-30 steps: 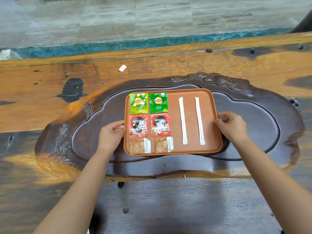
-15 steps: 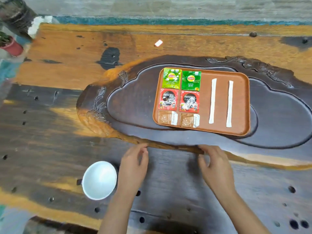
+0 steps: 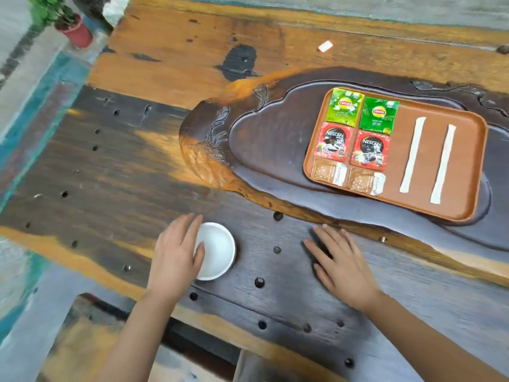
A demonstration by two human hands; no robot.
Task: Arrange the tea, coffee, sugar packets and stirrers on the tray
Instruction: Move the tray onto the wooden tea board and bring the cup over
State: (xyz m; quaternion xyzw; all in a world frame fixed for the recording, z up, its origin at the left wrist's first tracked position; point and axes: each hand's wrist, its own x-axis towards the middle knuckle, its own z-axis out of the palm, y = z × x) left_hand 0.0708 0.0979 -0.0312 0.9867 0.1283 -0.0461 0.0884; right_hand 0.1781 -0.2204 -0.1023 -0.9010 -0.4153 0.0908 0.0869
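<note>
A brown tray (image 3: 465,172) rests on a dark carved wooden slab (image 3: 261,150) at the right. On it lie two green tea packets (image 3: 344,111), two red coffee packets (image 3: 333,142), two brown sugar packets (image 3: 327,172) and two white wrapped stirrers (image 3: 413,154). My left hand (image 3: 176,257) hovers with spread fingers over the left rim of a white bowl (image 3: 217,252) near the table's front. My right hand (image 3: 341,263) lies flat and open on the dark table, well short of the tray.
A small potted plant in a red pot (image 3: 78,33) stands on the floor at top left. A small white scrap (image 3: 325,46) lies on the orange tabletop. The dark table front has several round holes (image 3: 259,282).
Both hands left the tray's sides and pulled back to the table's front. The view swung left, bringing the white bowl in; my left hand moved over its rim.
</note>
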